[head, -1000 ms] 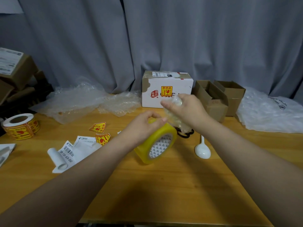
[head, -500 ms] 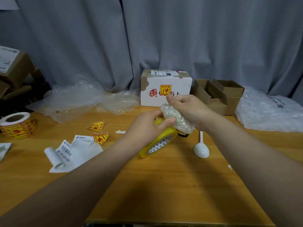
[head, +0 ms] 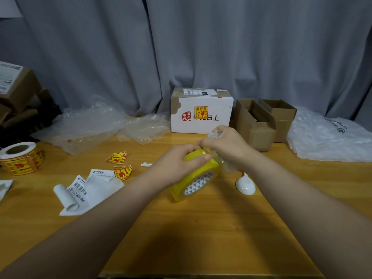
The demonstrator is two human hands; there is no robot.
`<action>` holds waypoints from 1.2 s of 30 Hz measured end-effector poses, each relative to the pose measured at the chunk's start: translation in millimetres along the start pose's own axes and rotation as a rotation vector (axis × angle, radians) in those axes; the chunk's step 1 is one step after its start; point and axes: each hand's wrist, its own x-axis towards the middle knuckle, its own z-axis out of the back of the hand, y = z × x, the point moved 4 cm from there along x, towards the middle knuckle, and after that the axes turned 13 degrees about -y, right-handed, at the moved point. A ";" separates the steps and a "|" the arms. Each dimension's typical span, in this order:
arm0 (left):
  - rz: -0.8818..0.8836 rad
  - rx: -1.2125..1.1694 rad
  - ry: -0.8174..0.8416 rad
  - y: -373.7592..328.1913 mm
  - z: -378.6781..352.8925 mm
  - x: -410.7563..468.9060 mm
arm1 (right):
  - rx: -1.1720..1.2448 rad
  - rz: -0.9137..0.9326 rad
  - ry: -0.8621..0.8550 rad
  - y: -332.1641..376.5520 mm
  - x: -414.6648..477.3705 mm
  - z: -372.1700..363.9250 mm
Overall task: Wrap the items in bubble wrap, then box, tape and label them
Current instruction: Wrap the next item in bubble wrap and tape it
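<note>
Head view. Versus half a second back: shows more of the tape (head: 196,176) core face, with the roll tipped more upright. Hides most of the bundle (head: 214,135) inside the fist, more exposed before.

Reaches both forearms forward over the table (head: 201,234), meeting in front of the white box (head: 201,111). Curls the left hand (head: 177,162) over the top of the tape, thumb pressed on the yellow rim, fingers wrapped over the far side. Cannot tell if the roll's lower edge touches the table.

Closes the right hand (head: 229,146) tight around the bubble-wrapped bundle, with clear wrap poking out above and below the fist, right against the tape. Meets the left fingers at the roll's top with the right fingertips.

Leaves the spoon (head: 245,185) flat on the table just right of the tape, under the right wrist.
</note>
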 end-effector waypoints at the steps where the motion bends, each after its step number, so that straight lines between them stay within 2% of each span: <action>1: -0.009 0.030 -0.026 0.5 3.1 2.0 | 0.057 -0.035 0.014 5.4 -0.5 -1.1; 4: -0.075 0.157 -0.081 -3.5 11.7 15.3 | 0.220 -0.141 0.125 24.2 -1.2 -1.3; 6: -0.086 0.236 -0.079 -7.6 15.7 23.3 | 0.337 -0.276 0.192 24.8 -4.1 -2.4; 9: -0.119 0.516 -0.166 -4.1 19.4 29.6 | 0.361 -0.385 0.117 16.7 -4.6 -4.2; 10: -0.145 0.531 -0.250 -3.4 21.1 28.7 | 0.381 -0.408 0.066 14.6 -4.5 -4.7; 12: -0.219 0.410 -0.377 -9.7 22.7 22.4 | 0.466 -0.503 -0.021 10.7 -4.7 -6.5; 13: -0.236 0.339 -0.380 -15.2 21.2 19.1 | 0.506 -0.551 -0.050 9.4 -4.9 -8.0; 15: -0.196 0.250 -0.286 -28.2 15.8 16.0 | 0.607 -0.611 -0.050 11.3 -4.4 -12.3; 17: -0.097 0.276 -0.144 -41.0 13.1 16.6 | 0.734 -0.634 0.023 17.0 -2.5 -17.7; 19: -0.029 0.368 -0.102 -42.4 17.4 22.6 | 0.820 -0.632 0.101 24.5 -0.8 -18.5; 20: 0.000 0.364 -0.127 -39.2 22.9 26.5 | 0.799 -0.610 0.133 27.0 -0.2 -17.5; 22: 0.098 0.180 -0.169 -25.0 34.6 34.0 | 0.552 -0.497 0.136 25.1 1.9 -12.8; 24: 0.160 -0.035 -0.129 -16.1 41.7 34.3 | 0.284 -0.320 0.087 18.8 0.5 -6.0; 26: 0.144 -0.064 -0.088 -16.0 46.8 33.4 | 0.067 -0.147 0.149 5.2 -4.4 -3.6; 29: 0.102 0.058 -0.065 -21.3 48.9 34.8 | -0.095 -0.030 0.363 -16.1 -19.9 -11.8; 32: -0.016 0.382 -0.074 -31.4 48.0 41.1 | -0.104 0.077 0.281 -12.9 -20.3 -16.8; 34: -0.088 0.533 -0.145 -35.3 52.6 45.6 | -0.261 0.177 0.197 -8.6 -20.2 -17.6; 36: -0.134 0.559 -0.217 -37.1 60.8 49.0 | -0.461 0.262 0.122 -12.8 -24.0 -19.8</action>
